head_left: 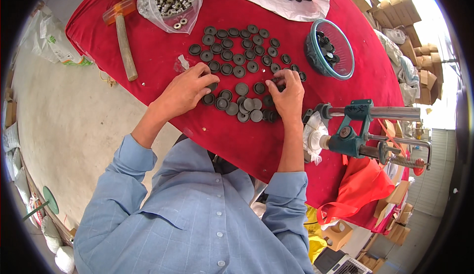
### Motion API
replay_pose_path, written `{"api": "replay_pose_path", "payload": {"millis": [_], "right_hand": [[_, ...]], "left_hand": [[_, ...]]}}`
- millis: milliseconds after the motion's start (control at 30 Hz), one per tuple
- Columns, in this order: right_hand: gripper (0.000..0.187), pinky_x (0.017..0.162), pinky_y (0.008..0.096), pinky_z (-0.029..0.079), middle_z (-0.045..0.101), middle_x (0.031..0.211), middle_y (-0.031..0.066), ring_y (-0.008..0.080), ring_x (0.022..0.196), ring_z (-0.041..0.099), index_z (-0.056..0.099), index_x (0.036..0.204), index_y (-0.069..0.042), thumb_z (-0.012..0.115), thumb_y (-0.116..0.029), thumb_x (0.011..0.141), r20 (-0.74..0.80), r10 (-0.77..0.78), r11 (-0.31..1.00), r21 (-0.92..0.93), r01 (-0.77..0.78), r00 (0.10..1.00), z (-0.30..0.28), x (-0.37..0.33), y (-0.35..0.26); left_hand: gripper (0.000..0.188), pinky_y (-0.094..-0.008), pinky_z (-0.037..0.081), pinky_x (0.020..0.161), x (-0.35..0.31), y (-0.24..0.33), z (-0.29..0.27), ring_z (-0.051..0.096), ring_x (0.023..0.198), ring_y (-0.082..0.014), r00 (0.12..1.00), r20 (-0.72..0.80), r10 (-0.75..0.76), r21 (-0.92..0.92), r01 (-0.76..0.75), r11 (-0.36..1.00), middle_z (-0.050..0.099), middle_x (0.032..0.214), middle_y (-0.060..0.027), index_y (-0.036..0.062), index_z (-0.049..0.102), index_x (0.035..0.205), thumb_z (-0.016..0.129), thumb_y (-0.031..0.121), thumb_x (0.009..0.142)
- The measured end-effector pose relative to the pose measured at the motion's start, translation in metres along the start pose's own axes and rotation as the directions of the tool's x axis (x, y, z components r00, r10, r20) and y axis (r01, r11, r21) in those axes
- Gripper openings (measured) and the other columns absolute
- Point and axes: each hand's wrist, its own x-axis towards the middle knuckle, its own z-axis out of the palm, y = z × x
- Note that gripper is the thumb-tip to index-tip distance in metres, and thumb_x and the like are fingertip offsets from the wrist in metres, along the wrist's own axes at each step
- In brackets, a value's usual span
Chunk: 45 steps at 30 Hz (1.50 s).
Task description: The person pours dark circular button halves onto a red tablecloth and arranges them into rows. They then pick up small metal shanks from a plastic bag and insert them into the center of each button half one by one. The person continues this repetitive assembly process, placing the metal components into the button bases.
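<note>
Many dark grey round caps (226, 55) with raised rims are spread over a red cloth, spaced apart at the far side. Nearer me, several more caps (243, 108) lie heaped and overlapping. My left hand (186, 90) is at the left edge of the caps, its fingers closed on one dark cap (212, 86). At the right edge, my right hand (288, 95) has thumb and fingers bent together around a dark cap (281, 87), mostly hidden by the fingers. Both hands rest low over the cloth.
A hammer (126, 46) and a clear bag of metal rings (170, 2) lie at the far left. A white sack (276, 0) of black parts is at the back. On the right stand a blue plastic basket (354, 51) and a green hand press (351, 130).
</note>
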Motion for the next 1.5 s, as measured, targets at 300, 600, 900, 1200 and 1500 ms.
{"api": "replay_pose_path", "payload": {"millis": [300, 600, 900, 1200, 1500], "right_hand": [[0.025, 0.079, 0.0426, 0.054, 0.071, 0.102, 0.0092, 0.0307, 0.085, 0.069, 0.077, 0.110, -0.005, 0.084, -0.018, 0.089, -0.094, -0.096, 0.987, -0.140, 0.082, 0.991, 0.001, -0.021, -0.016], [0.036, 0.084, 0.0457, 0.052, 0.066, 0.100, 0.0107, 0.0302, 0.090, 0.068, 0.075, 0.116, -0.006, 0.088, -0.017, 0.084, 0.197, -0.098, 0.973, -0.185, 0.135, 0.976, 0.031, -0.027, -0.063], [0.023, 0.082, 0.0428, 0.053, 0.065, 0.099, 0.0093, 0.0309, 0.085, 0.068, 0.066, 0.101, -0.006, 0.083, -0.007, 0.086, 0.161, 0.001, 0.999, 0.049, -0.009, 0.987, 0.033, -0.017, -0.066], [0.019, 0.087, 0.0442, 0.053, 0.067, 0.104, 0.0080, 0.0299, 0.098, 0.069, 0.074, 0.107, -0.006, 0.074, -0.002, 0.088, 0.104, -0.415, 0.905, -0.057, 0.422, 0.904, 0.049, -0.017, -0.075], [0.021, 0.070, 0.0400, 0.058, 0.072, 0.106, 0.0135, 0.0305, 0.083, 0.073, 0.077, 0.112, -0.004, 0.069, 0.004, 0.094, -0.035, -0.008, 0.998, 0.059, 0.010, 0.999, -0.013, -0.038, -0.058]], "left_hand": [[0.023, -0.0361, 0.057, 0.074, -0.015, -0.006, 0.006, 0.071, 0.088, -0.0228, 0.974, -0.207, -0.088, -0.229, 0.039, 0.973, 0.069, 0.110, -0.0089, 0.0044, 0.074, 0.110, 0.081, -0.003, 0.090], [0.022, -0.0408, 0.056, 0.081, -0.027, -0.022, -0.016, 0.068, 0.098, -0.0305, 0.958, -0.285, -0.021, -0.077, -0.001, 0.997, 0.068, 0.104, -0.0090, 0.0038, 0.066, 0.099, 0.080, -0.004, 0.083], [0.021, -0.0430, 0.056, 0.088, -0.027, -0.023, -0.021, 0.067, 0.109, -0.0334, 0.970, -0.238, 0.047, 0.172, -0.006, 0.985, 0.070, 0.117, -0.0120, 0.0024, 0.069, 0.098, 0.082, 0.000, 0.082], [0.039, -0.0432, 0.055, 0.091, -0.036, 0.022, 0.014, 0.065, 0.107, -0.0306, 0.975, -0.201, 0.090, 0.014, -0.088, 0.996, 0.068, 0.121, -0.0125, 0.0051, 0.076, 0.115, 0.090, 0.009, 0.078], [0.044, -0.0415, 0.049, 0.090, -0.030, 0.021, 0.036, 0.062, 0.104, -0.0269, 0.970, -0.173, 0.168, 0.115, -0.150, 0.982, 0.068, 0.114, -0.0060, 0.0073, 0.075, 0.118, 0.090, 0.013, 0.076]]}}
